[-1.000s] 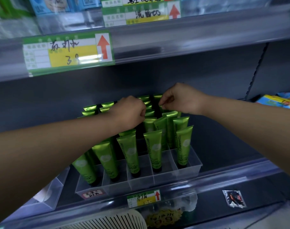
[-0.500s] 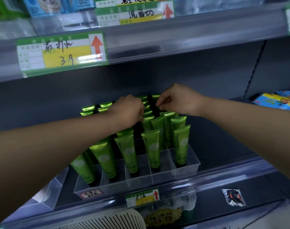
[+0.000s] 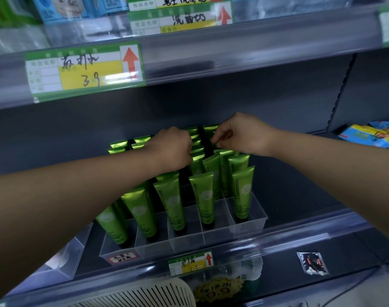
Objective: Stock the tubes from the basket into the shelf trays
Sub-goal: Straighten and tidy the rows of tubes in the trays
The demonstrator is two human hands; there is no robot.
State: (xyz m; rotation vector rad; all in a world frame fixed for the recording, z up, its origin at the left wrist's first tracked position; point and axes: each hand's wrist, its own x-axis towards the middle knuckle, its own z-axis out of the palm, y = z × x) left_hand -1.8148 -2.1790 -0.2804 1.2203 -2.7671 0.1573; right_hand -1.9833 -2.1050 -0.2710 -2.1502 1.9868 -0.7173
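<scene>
Several green tubes (image 3: 203,196) stand cap-down in rows in a clear divided tray (image 3: 251,220) on the middle shelf. My left hand (image 3: 169,149) is curled over the tube tops in the tray's middle rows, and its fingertips are hidden among them. My right hand (image 3: 240,134) reaches over the back right rows, thumb and forefinger pinched together at a tube's top edge. The white slatted basket (image 3: 145,293) shows only its rim at the bottom of the view; its contents are out of sight.
The upper shelf edge (image 3: 233,58) with price labels hangs close above my hands. A clear box (image 3: 65,260) sits left of the tray. Colourful packets (image 3: 370,136) lie at the far right. A small sachet (image 3: 313,262) lies on the lower shelf.
Both hands have stayed over the back rows with only slight finger shifts. The view has drifted a little, and no tube has visibly moved.
</scene>
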